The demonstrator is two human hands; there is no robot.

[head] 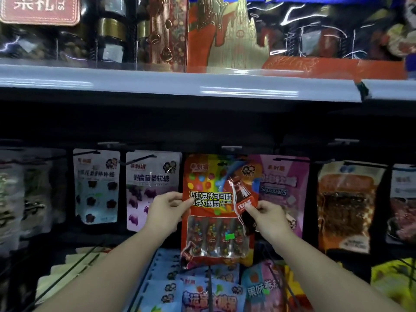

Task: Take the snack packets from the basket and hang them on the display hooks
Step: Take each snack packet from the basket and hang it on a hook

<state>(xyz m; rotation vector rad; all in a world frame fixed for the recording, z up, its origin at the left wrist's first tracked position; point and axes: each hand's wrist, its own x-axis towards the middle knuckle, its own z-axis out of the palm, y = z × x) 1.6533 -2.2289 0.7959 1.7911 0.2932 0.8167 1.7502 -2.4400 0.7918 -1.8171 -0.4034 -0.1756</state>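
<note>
A red and rainbow chocolate-bean packet (211, 194) hangs upright in the middle of the hook row, its top at a black display hook (231, 152). My left hand (167, 210) pinches its left edge with thumb and fingers. My right hand (267, 213) pinches its right edge, beside the printed cola bottle. Whether the packet's hole sits on the hook is hidden by the dark shelf shadow. The basket is out of view.
A white grape-candy packet (153, 190) hangs to the left, a pink packet (283, 188) just behind on the right, a brown jerky packet (347, 206) farther right. Blue packets (202, 293) hang on lower hooks. A grey shelf edge (180, 84) with gift boxes runs overhead.
</note>
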